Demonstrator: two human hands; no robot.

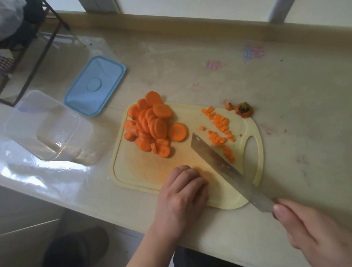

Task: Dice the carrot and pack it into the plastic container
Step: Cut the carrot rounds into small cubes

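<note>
Nearest the camera, the right hand is gripping the handle of a knife, fingers and thumb curled round it; the handle itself is hidden inside the grip. The blade is angling up and to the left across the near right part of a pale yellow cutting board, its tip lying just short of the carrot pieces. Whether the edge is touching the board cannot be told.

The left hand is resting on the near edge of the board, fingers curled under with knuckles up. Whether it is holding anything beneath them cannot be told.

Farther along the board, a heap of carrot slices is sitting on the far left portion, round discs overlapping one another. To the right of the blade, a scatter of diced carrot is running along the board towards its handle cut-out. Just beyond the far right corner of the board, the carrot top and a small tip piece are lying on the counter.

Left of the board, the clear plastic container is standing open on the counter, with no carrot visible in it. Behind it, its blue lid is lying flat, apart from the container.
</note>
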